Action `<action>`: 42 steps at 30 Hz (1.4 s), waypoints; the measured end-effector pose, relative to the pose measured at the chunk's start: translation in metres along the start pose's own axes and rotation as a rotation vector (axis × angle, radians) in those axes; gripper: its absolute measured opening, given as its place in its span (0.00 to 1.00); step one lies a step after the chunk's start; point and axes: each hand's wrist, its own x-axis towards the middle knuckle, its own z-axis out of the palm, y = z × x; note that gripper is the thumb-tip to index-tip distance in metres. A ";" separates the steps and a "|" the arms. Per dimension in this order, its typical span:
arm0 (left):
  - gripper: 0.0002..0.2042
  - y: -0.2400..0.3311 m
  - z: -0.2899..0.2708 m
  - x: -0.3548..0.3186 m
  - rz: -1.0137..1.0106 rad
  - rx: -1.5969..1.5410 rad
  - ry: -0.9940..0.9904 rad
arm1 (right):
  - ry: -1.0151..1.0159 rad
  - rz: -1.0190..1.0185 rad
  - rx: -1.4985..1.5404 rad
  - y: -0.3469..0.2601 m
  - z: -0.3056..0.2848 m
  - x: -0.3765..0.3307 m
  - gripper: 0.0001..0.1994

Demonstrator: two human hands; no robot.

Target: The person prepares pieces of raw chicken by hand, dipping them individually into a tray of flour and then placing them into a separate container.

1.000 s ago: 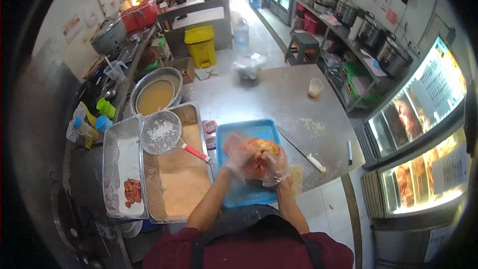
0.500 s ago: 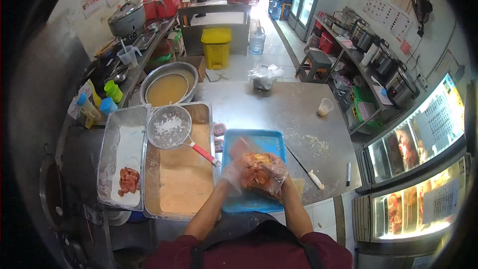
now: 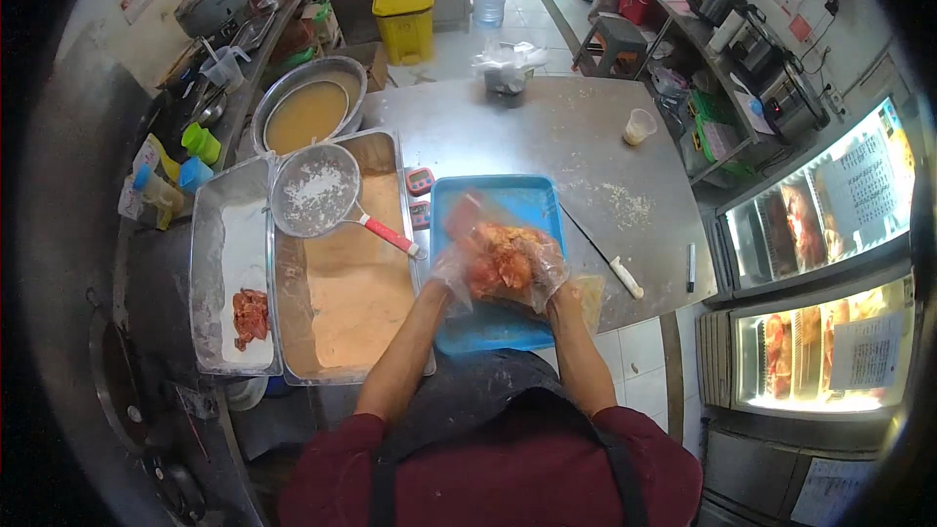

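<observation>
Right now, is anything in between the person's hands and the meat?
Yes: clear plastic covers the left hand and the right hand, which hold the meat over the blue tray. I see nothing else between them, though blur hides some detail.

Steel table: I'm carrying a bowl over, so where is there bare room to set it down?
The widest bare stretch lies between the blue tray and the white bag. A narrower one, below the crumbs, lies between the white-handled tool and the pen-like object. Crowded: the left, with metal trays, strainer and red timers.
</observation>
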 end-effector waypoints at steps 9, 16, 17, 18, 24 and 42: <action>0.21 -0.079 0.019 0.042 0.273 -0.383 0.045 | -0.003 -0.129 -0.230 0.008 0.005 0.006 0.15; 0.29 -0.013 0.000 0.002 -0.020 -0.474 -0.093 | -0.049 0.183 0.334 -0.001 -0.005 0.008 0.17; 0.29 0.000 -0.001 0.003 -0.007 -0.458 -0.109 | -0.054 0.035 0.073 0.049 -0.038 0.035 0.18; 0.29 -0.002 -0.007 0.002 0.058 -0.486 -0.128 | -0.081 -0.027 -0.059 0.053 -0.037 0.042 0.19; 0.29 0.001 -0.021 0.007 0.208 -0.447 -0.155 | -0.253 0.040 -0.135 -0.001 -0.021 0.035 0.19; 0.27 -0.079 -0.016 0.060 0.780 0.598 0.022 | -0.274 0.177 -0.067 -0.046 0.016 0.009 0.26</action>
